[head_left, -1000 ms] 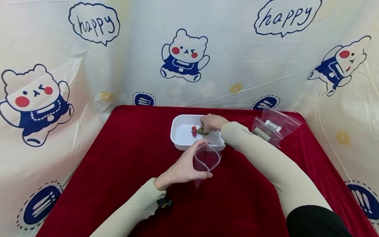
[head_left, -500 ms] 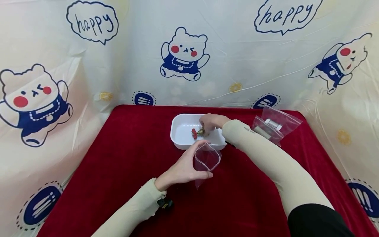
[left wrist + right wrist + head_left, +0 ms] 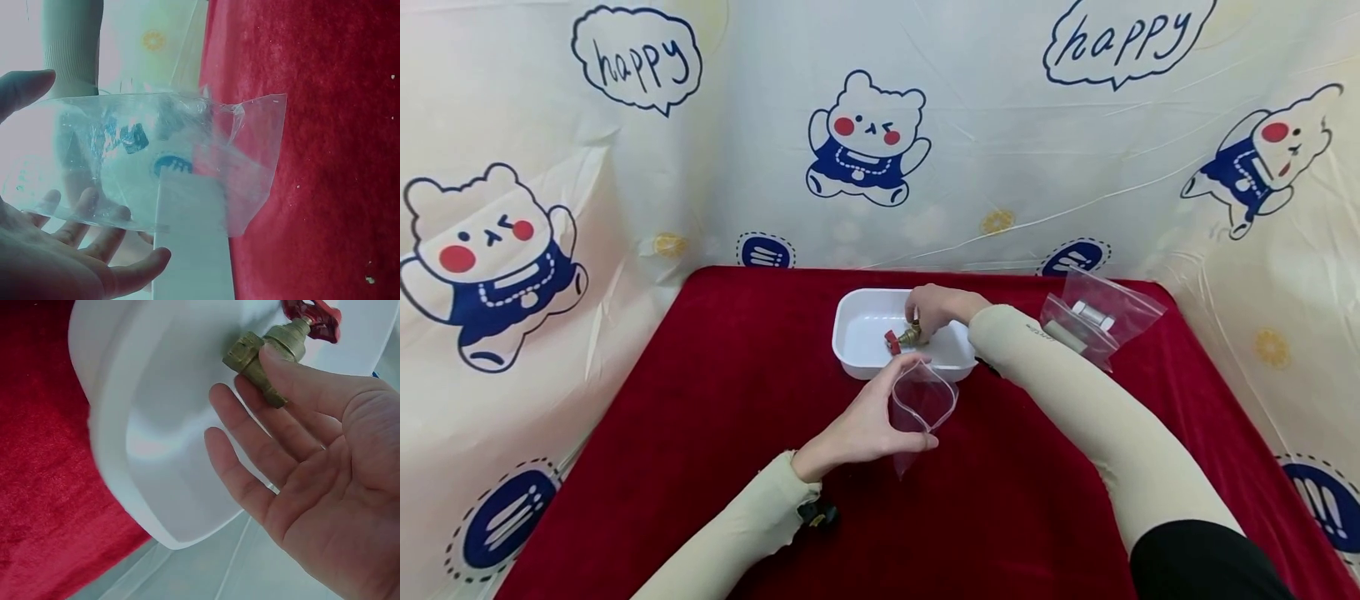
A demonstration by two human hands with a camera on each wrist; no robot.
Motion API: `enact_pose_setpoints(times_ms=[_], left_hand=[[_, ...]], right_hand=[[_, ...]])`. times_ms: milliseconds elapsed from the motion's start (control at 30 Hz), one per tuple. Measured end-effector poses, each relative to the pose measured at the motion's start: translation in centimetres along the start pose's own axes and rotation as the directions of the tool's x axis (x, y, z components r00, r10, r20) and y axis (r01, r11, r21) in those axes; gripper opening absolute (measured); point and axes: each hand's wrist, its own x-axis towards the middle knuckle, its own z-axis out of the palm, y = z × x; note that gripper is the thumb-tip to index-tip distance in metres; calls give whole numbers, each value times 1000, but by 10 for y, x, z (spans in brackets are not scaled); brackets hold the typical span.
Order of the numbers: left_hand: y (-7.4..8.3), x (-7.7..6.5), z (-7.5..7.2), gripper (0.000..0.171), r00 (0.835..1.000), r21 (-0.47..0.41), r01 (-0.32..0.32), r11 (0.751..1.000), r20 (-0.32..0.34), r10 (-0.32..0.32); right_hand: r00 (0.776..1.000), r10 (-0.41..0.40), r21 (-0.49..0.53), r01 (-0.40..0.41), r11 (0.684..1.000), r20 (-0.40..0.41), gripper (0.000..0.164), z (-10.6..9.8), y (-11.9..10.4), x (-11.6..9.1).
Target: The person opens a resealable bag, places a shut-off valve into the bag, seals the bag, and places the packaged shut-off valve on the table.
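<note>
In the head view my left hand (image 3: 865, 425) holds a clear zip bag (image 3: 917, 396), thumb and fingers spreading its mouth wide. The left wrist view shows the bag (image 3: 256, 144) as see-through, with no item visible inside. My right hand (image 3: 936, 307) reaches into a white plastic tray (image 3: 853, 363) just beyond the bag. Between its thumb and fingers it pinches a brass gate valve (image 3: 287, 340) with a red handwheel (image 3: 322, 322). The valve is tilted, its handwheel pointing left towards the tray's near side in the head view.
Two clear zip bags lie at the table's right, one with a silver bolt (image 3: 1093, 316), the other with a greyish cylinder (image 3: 1064, 336). A red cloth (image 3: 737, 375) covers the table. Printed curtains (image 3: 1000, 150) stand behind and at both sides.
My right hand has lifted and turned the valve slightly, so its handwheel has swung a little towards me. My left hand and the bag have stayed nearly still.
</note>
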Motion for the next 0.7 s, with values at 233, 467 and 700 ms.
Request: enact_pose_setpoints(times_ms=[233, 467, 700], left_hand=[[-1, -1, -1, 93, 1000, -3, 13, 1000, -1, -13], [-1, -1, -1, 94, 1000, -14, 4, 1000, -8, -5], [-3, -1, -2, 95, 1000, -8, 12, 1000, -9, -12]], right_hand=[[999, 8, 8, -8, 1000, 40, 20, 1, 3, -2], [998, -28, -8, 29, 1000, 59, 17, 0, 8, -6], [996, -86, 37, 84, 996, 33, 10, -2, 12, -10]])
